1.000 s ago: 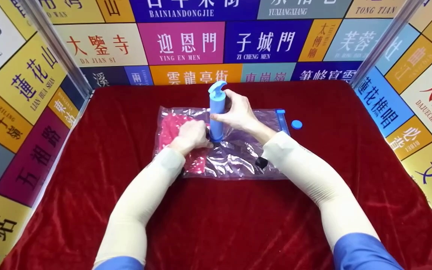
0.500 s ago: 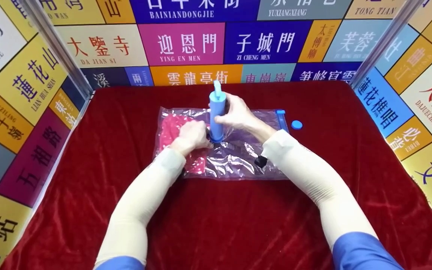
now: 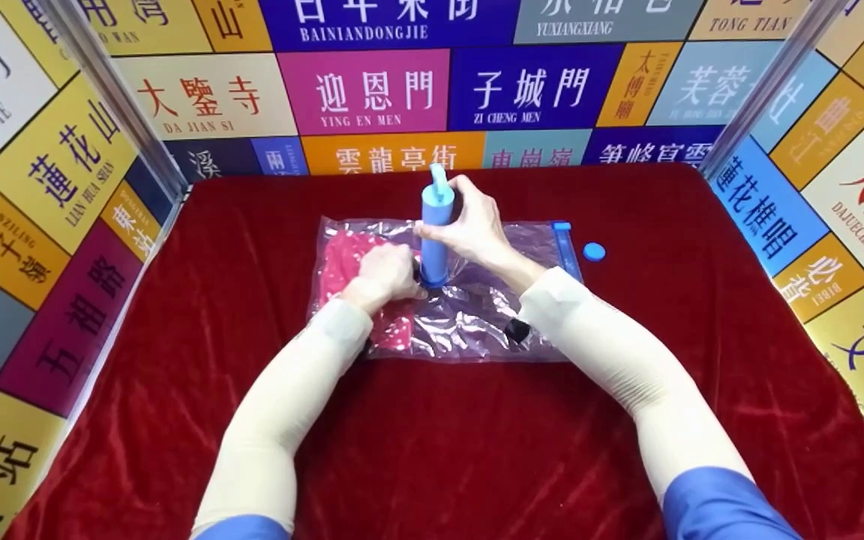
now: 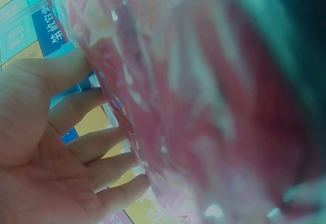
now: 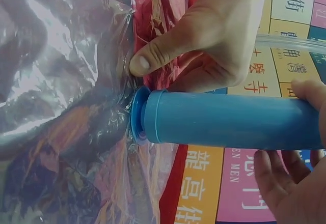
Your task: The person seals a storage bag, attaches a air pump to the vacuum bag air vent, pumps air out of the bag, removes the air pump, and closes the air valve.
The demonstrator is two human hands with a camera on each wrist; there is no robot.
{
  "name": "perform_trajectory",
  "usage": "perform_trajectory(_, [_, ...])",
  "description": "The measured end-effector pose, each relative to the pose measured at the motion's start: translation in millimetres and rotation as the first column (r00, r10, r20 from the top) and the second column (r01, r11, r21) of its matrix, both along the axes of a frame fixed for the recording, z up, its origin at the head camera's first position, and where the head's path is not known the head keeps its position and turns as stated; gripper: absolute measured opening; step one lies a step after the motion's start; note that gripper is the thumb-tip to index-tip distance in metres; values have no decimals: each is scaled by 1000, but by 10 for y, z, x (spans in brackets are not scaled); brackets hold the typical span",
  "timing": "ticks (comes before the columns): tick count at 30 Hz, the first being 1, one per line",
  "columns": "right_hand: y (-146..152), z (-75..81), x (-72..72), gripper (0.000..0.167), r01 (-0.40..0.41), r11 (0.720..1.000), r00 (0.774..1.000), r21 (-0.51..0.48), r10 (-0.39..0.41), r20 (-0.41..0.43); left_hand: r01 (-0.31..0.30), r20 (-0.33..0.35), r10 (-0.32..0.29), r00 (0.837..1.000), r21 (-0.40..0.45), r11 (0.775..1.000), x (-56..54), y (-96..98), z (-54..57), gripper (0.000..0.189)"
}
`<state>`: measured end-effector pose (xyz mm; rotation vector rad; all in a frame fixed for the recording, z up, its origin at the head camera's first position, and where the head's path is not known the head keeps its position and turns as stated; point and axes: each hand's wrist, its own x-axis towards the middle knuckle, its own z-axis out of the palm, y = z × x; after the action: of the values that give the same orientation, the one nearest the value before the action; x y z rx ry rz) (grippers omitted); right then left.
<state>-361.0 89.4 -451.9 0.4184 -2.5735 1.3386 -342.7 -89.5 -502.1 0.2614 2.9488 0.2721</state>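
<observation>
A clear plastic vacuum bag (image 3: 469, 341) lies flat with red-pink, white-spotted fabric (image 3: 343, 259) in its left part. On it stands a blue hand pump (image 3: 436, 262), upright, its flanged base against the plastic. My right hand (image 3: 475, 221) grips the pump's upper barrel, thumb on one side and fingers on the other. Close beside the pump's base, my left hand (image 3: 387, 271) presses on the bag. In the left wrist view, the fingertips (image 4: 130, 183) touch the plastic with the fingers spread. The right wrist view shows the left thumb (image 5: 147, 61) against the bag by the flange.
Along the bag's right side runs a blue strip (image 3: 567, 255). A round blue cap (image 3: 594, 251) lies on the red velvet cloth (image 3: 492, 435) beyond it. A black square (image 3: 517, 330) shows near the right sleeve. Panels with printed signs (image 3: 372, 90) surround the table.
The pump's top handle has turned from broadside to nearly edge-on. My right thumb and fingers have shifted round the barrel. My left hand has stayed in place.
</observation>
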Motion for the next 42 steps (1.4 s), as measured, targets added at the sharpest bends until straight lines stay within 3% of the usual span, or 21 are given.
perform_trajectory(7, [16, 36, -24, 62, -104, 990, 992, -96, 110, 67, 2, 12, -2, 1000, 3, 1000, 9, -1, -11, 64])
perform_trajectory(13, [-18, 27, -52, 54, -193, 953, 963, -233, 229, 140, 2, 10, -2, 1000, 7, 1000, -3, -4, -19, 66])
perform_trajectory(16, [-34, 10, -54, 55, -220, 942, 954, -255, 262, 145, -4, 23, 4, 1000, 11, 1000, -1, 0, -25, 68])
perform_trajectory(19, [-38, -9, -44, 60, -222, 951, 956, -214, 255, 144, -9, 26, 8, 1000, 14, 1000, 9, 4, -33, 67])
perform_trajectory(23, [-24, -35, -3, 78, -142, 988, 981, -54, 148, 125, -9, 10, 9, 1000, 10, 1000, 16, 3, -41, 67])
perform_trajectory(26, [-15, -47, 22, 95, -52, 998, 993, 36, 48, 108, -7, 2, 7, 1000, 10, 1000, 13, 2, -41, 68])
perform_trajectory(28, [-13, -55, 23, 97, -15, 999, 995, 48, 11, 97, -5, 0, 5, 1000, 11, 1000, 10, 2, -38, 69])
perform_trajectory(37, [0, -37, -3, 65, -10, 1000, 997, -2, 10, 75, 3, 8, -3, 1000, 7, 1000, 2, -10, -12, 65])
perform_trajectory(40, [-8, -25, -11, 59, -74, 992, 992, -105, 84, 89, 6, 2, -6, 1000, 9, 1000, -4, -17, -7, 63])
perform_trajectory(42, [-12, -38, -18, 57, -132, 968, 981, -216, 159, 115, 7, 1, -7, 1000, 9, 1000, -2, -14, -10, 62])
